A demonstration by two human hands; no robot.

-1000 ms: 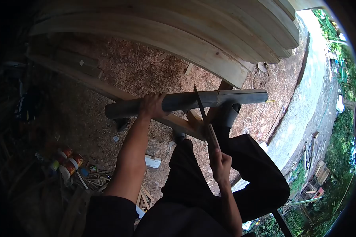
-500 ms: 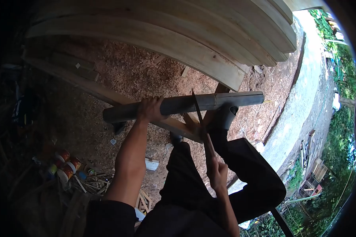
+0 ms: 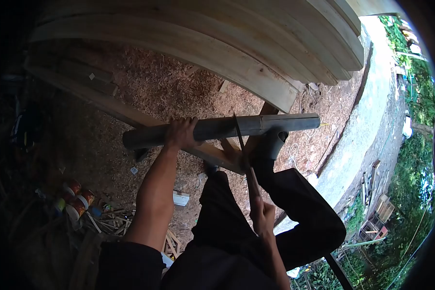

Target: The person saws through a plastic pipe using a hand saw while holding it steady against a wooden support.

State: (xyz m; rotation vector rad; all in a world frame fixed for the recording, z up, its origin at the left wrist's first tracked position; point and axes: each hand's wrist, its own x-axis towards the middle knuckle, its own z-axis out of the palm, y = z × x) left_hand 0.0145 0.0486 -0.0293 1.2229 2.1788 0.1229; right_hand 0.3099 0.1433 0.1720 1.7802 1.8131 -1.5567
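A dark, round pole (image 3: 212, 128) lies across a wooden beam (image 3: 212, 155). My left hand (image 3: 181, 133) is wrapped over the pole, left of its middle. In my right hand (image 3: 262, 216), closed round its handle, is a saw (image 3: 240, 137) whose narrow blade crosses the pole right of the left hand. The blade tip shows just past the pole's far edge. My shoe (image 3: 274, 143) is raised against the pole, right of the blade.
Long wooden planks (image 3: 237, 53) stretch across the top. Wood shavings (image 3: 164, 82) cover the ground. Round cans (image 3: 77, 205) and wood scraps (image 3: 113, 222) are at lower left. A pale concrete strip (image 3: 362, 130) runs along the right, with greenery beyond.
The whole view has shifted slightly. My right hand and the saw handle are a little lower in the view. My left hand keeps its place on the pole.
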